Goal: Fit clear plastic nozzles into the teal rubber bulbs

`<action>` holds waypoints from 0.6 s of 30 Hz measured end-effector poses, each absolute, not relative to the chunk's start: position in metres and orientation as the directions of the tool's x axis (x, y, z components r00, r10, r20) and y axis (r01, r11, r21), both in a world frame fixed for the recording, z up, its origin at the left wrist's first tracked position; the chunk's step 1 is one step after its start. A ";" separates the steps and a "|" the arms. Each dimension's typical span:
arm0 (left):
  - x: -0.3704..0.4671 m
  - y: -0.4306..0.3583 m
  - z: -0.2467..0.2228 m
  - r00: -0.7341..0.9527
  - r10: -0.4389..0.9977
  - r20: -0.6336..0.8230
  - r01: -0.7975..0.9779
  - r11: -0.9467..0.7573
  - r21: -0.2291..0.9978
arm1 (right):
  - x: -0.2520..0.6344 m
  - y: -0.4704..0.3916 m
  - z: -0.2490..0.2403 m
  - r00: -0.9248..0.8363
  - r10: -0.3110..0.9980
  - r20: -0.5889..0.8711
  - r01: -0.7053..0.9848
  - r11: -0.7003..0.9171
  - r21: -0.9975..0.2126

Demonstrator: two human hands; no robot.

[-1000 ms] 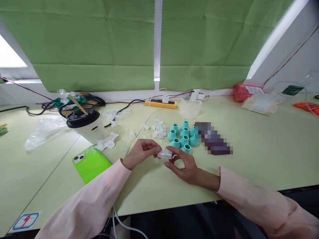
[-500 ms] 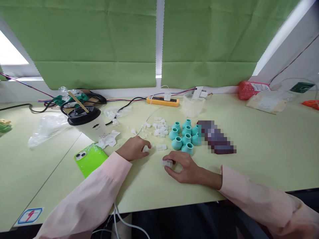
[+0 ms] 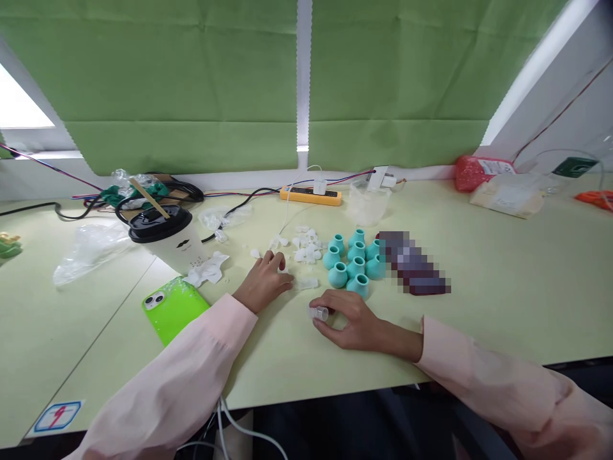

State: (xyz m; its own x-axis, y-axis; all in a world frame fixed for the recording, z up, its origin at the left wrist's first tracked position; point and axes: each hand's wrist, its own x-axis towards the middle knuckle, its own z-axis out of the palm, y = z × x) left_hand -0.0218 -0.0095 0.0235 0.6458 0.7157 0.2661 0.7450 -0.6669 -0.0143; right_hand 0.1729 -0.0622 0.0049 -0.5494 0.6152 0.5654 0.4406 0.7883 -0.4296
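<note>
My right hand is closed around a short clear plastic tube, held sideways between thumb and fingers just above the table. The fingers of my left hand are curled at a small clear plastic piece, partly hidden by them. Just right of those fingertips, another clear tube lies on the table. Behind it is a pile of small white translucent plastic parts. Several turquoise bulb-shaped pieces with round openings stand in a cluster beyond my right hand.
A green phone lies by my left forearm, with a lidded paper cup behind it. Right of the turquoise pieces is a blurred dark object. A clear plastic bag and an orange power strip are at the back.
My left hand has shifted slightly forward and turned, its fingers now curled farther from me. My right hand keeps hold of the clear tube, almost still. The view has moved slightly.
</note>
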 end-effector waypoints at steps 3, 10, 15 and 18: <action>-0.019 -0.009 0.020 0.643 0.714 0.275 0.747 -0.664 -0.023 | 0.173 -0.063 0.005 -0.544 0.613 0.572 0.437 0.790 -0.430; -0.014 -0.011 0.016 0.507 0.782 0.363 0.748 -0.608 0.265 | 0.173 -0.060 0.001 -0.518 0.618 0.591 0.429 0.786 -0.445; -0.012 -0.020 0.034 0.511 0.859 0.035 0.332 -0.234 0.914 | 0.173 -0.058 0.001 -0.429 0.636 0.641 0.427 0.768 -0.477; -0.010 -0.025 0.038 0.617 0.777 -0.122 0.226 -0.027 0.974 | 0.172 -0.057 0.002 -0.386 0.646 0.659 0.428 0.758 -0.493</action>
